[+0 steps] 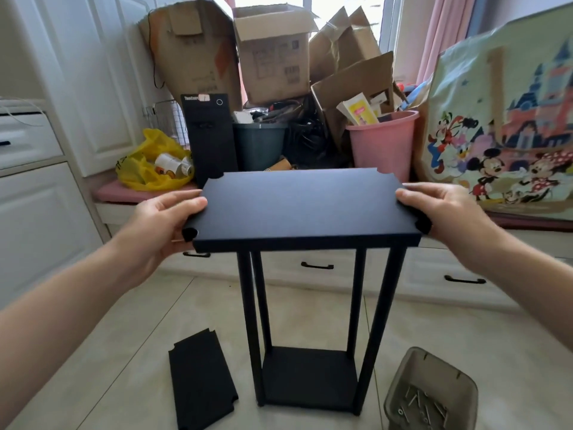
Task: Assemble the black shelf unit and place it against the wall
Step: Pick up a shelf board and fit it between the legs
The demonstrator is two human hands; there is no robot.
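Both short ends of the black shelf panel (305,209) are being gripped, fingers of the left hand (161,225) and right hand (443,212) curled round its edges, over four upright posts (248,321) rising from the base shelf (310,377); misaligned corner notches (422,225) risk the posts being splayed.

— Where's the board (305,209)?
— Flat, black, corners notched, level over the 4 posts (249,321); can't tell if it rests on them. The left hand (167,221) and right hand (446,212) grip its short ends.
— The posts?
— Upright from the base shelf (310,377) on the floor. A spare board (201,383) lies flat left of it.
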